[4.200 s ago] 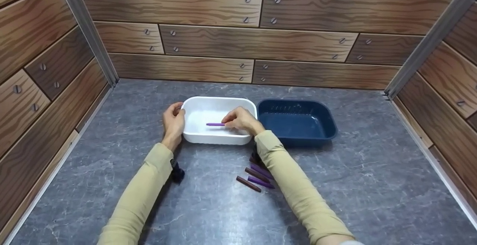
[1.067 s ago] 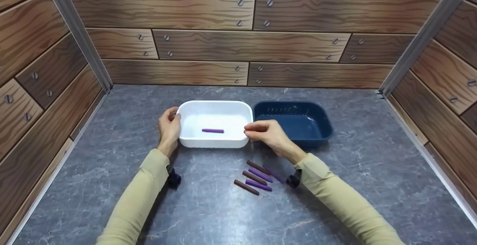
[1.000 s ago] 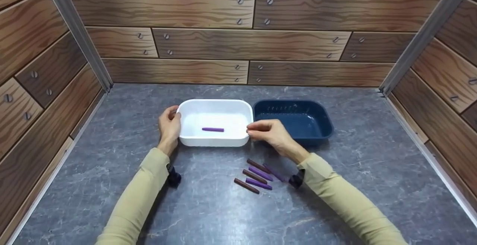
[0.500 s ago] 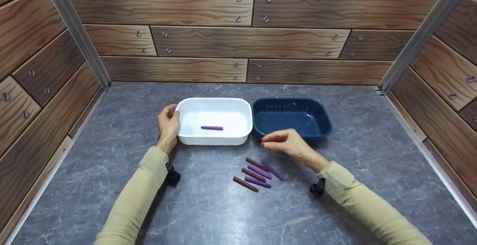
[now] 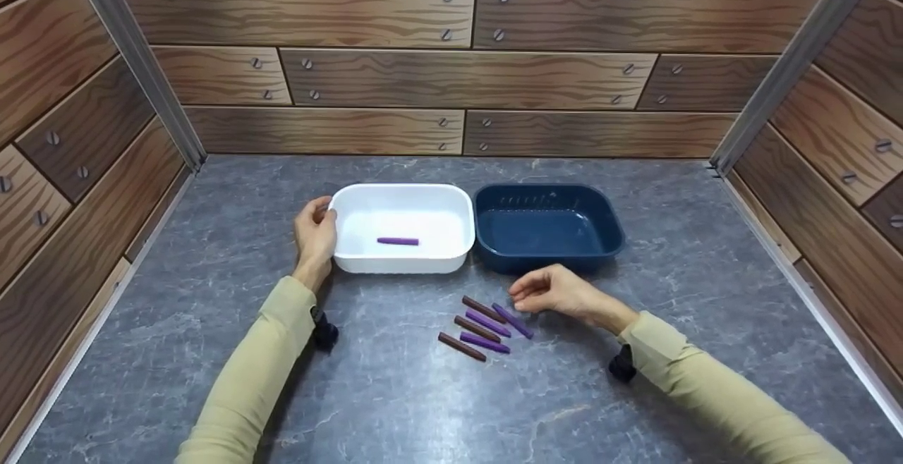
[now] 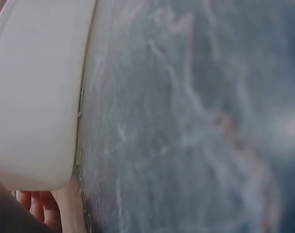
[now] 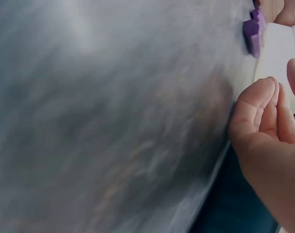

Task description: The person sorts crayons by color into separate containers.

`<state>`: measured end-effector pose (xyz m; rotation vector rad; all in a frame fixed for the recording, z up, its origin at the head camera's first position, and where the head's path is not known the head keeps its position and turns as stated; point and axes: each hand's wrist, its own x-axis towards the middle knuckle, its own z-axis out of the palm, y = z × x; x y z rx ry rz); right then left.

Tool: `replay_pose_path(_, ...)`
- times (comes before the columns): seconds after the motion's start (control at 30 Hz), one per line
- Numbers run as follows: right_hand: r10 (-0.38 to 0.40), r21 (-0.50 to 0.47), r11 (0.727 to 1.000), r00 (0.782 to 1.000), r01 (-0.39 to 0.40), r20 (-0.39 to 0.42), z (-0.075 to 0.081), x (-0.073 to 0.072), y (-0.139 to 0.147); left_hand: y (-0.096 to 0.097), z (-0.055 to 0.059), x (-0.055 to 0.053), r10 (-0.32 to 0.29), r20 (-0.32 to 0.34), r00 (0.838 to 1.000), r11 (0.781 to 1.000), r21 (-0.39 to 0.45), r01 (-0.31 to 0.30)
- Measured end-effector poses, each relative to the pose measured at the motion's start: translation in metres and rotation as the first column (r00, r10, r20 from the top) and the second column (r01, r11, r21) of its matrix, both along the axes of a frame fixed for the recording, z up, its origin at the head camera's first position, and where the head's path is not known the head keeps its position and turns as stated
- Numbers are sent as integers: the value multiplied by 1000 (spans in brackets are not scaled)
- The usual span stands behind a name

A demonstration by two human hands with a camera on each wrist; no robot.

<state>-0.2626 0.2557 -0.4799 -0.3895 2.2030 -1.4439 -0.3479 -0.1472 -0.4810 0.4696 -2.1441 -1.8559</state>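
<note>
My left hand [image 5: 314,235] grips the left end of a white plastic tub [image 5: 402,264], thumb at the rim and fingers behind the wall; the left wrist view shows those fingers [image 6: 38,206] past the tub's corner. On the tub's floor lies one purple crayon [image 5: 398,241]. My right hand [image 5: 568,296] hovers low over the table with loosely bent fingers and nothing between them. Close to its fingertips lies a purple crayon [image 5: 513,321], part of a loose group with two other purple crayons [image 5: 485,343] and three brown crayons [image 5: 462,347], all slanting.
A dark blue tub [image 5: 550,264] stands against the right end of the white one, with nothing visible inside. The grey marbled table [image 5: 353,407] is bounded by wood-patterned panels [image 5: 395,80] at the back and sides.
The purple crayon that my right hand held over the white tub now lies in it. That hand has withdrawn right and nearer, beside the loose crayons; my left hand stays on the tub.
</note>
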Motion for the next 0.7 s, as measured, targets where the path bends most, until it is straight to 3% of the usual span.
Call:
replay_pose_path(0.13, 29, 38, 999, 999, -28, -34, -2, 4, 6, 0, 0, 0, -6, -16, 1000, 1000, 6, 6)
replay_pose_path(0.37, 123, 91, 989, 990, -117, -68, -3, 12, 9, 0, 0, -1, 2, 17, 1000, 1000, -2, -2)
replay_pose_path(0.7, 224, 199, 962, 957, -187, -182, -3, 17, 6, -1, 0, -1, -4, 31, 1000, 1000, -3, 4)
